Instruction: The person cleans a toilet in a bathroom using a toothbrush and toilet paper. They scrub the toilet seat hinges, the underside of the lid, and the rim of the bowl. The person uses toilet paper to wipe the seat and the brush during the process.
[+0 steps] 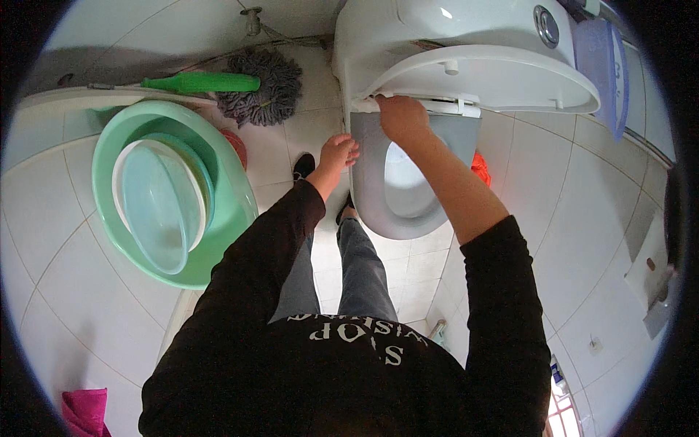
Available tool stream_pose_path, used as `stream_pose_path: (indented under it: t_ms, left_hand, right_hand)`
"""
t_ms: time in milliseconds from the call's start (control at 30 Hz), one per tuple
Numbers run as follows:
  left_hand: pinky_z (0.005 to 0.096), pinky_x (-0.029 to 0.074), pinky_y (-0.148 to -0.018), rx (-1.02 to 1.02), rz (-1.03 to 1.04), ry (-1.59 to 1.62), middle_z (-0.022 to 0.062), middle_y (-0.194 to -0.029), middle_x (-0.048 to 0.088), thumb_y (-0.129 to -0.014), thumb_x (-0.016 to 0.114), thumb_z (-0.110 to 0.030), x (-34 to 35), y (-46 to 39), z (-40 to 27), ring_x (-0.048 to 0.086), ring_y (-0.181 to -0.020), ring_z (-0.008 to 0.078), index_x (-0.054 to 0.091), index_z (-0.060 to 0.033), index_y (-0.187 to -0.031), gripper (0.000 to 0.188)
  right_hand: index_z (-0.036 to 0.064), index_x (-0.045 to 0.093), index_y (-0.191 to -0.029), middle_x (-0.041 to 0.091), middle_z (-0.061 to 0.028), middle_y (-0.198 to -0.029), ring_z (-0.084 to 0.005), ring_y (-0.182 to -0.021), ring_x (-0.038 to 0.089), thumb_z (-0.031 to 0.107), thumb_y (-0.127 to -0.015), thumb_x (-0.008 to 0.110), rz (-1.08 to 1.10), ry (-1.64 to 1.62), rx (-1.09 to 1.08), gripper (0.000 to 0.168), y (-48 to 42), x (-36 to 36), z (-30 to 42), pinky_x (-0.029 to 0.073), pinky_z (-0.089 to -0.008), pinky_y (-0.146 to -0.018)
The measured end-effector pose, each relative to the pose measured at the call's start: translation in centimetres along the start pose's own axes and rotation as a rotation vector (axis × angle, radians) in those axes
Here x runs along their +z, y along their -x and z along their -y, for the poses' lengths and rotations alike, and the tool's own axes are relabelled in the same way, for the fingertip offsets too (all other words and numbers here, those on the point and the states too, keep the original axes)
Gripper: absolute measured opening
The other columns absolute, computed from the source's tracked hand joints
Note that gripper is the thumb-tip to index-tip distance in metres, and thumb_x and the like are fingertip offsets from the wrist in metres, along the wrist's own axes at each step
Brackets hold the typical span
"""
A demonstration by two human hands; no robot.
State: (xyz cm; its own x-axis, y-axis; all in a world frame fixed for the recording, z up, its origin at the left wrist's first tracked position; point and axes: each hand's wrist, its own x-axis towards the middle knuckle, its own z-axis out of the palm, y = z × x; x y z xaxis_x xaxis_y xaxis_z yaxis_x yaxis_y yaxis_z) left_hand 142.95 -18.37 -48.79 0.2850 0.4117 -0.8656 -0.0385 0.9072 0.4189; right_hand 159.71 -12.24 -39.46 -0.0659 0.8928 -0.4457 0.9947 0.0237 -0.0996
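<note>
In front of me stands a white toilet with its lid (524, 82) raised against the cistern (464, 22). A grey seat (371, 191), or a grey cover over the seat, surrounds the bowl opening (407, 183). My right hand (405, 121) reaches over the back of the seat, its fingers curled at the left end of the white hinge bar (448, 106). What those fingertips touch or grip is hidden. Beside the seat's left edge is my left hand (337, 154), fingers loosely bent and apart, holding nothing.
On the left, a large green basin (232, 183) holds several smaller nested basins (153, 207). Behind it lie a grey mop head (273, 93) and a green handle (202, 82). An orange bag (480, 169) sits right of the toilet. A bluish plastic container (600, 76) is at upper right.
</note>
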Motion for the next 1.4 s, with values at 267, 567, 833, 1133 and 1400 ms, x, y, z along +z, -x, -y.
stream_pose_path:
  t_ms: [267,567,833,1133,1400]
  left_hand:
    - [0.0297,0.046,-0.074,-0.012,0.014,-0.064,0.0072,-0.106,0.063,-0.088,0.053,-0.024,-1.8,3.9,1.4,0.061,-0.088,0.0160,0.048,-0.0055,-0.123,0.040]
    - [0.0305,0.045,-0.076,0.083,0.032,-0.073,0.0068,-0.105,0.062,-0.089,0.051,-0.025,-2.3,5.0,-2.2,0.060,-0.090,0.0156,0.049,-0.0053,-0.122,0.038]
    - [0.0311,0.046,-0.076,0.068,0.076,-0.102,0.0073,-0.104,0.063,-0.089,0.052,-0.025,-2.0,6.4,-3.1,0.060,-0.088,0.0156,0.049,-0.0048,-0.123,0.040]
    - [0.0313,0.045,-0.075,0.078,0.081,-0.147,0.0079,-0.104,0.062,-0.089,0.052,-0.026,-1.3,5.9,-3.4,0.060,-0.088,0.0165,0.047,-0.0049,-0.124,0.041]
    - [0.0272,0.048,-0.059,0.233,-0.056,-0.162,0.0083,-0.094,0.062,-0.085,0.060,-0.018,2.7,-1.5,-1.4,0.060,-0.071,0.0154,0.044,-0.0010,-0.123,0.044]
  right_hand:
    - [0.012,0.061,-0.111,0.065,-0.0154,-0.099,-0.0328,-0.091,0.064,0.011,-0.083,0.047,0.169,0.128,0.084,0.031,-0.8,-0.8,-2.3,0.053,-0.0440,-0.073]
    - [0.014,0.062,-0.113,0.065,-0.0164,-0.103,-0.0326,-0.096,0.062,0.013,-0.083,0.046,0.130,-0.033,0.053,0.034,-0.7,0.0,0.8,0.050,-0.0439,-0.083]
    - [0.009,0.065,-0.100,0.066,-0.0150,-0.100,-0.0306,-0.094,0.064,0.014,-0.084,0.047,0.212,0.069,0.235,0.025,-1.0,-1.0,-1.0,0.052,-0.0419,-0.080]
    - [0.013,0.058,-0.118,0.065,-0.0142,-0.084,-0.0266,-0.074,0.063,0.023,-0.091,0.047,-0.011,-0.477,0.405,0.031,7.9,-0.4,-0.5,0.049,-0.0390,-0.065]
    - [0.017,0.053,-0.127,0.049,0.0012,-0.056,-0.0047,-0.042,0.038,0.028,-0.093,0.053,-0.129,-1.614,0.871,0.036,11.0,3.9,0.0,0.028,-0.0220,-0.036]
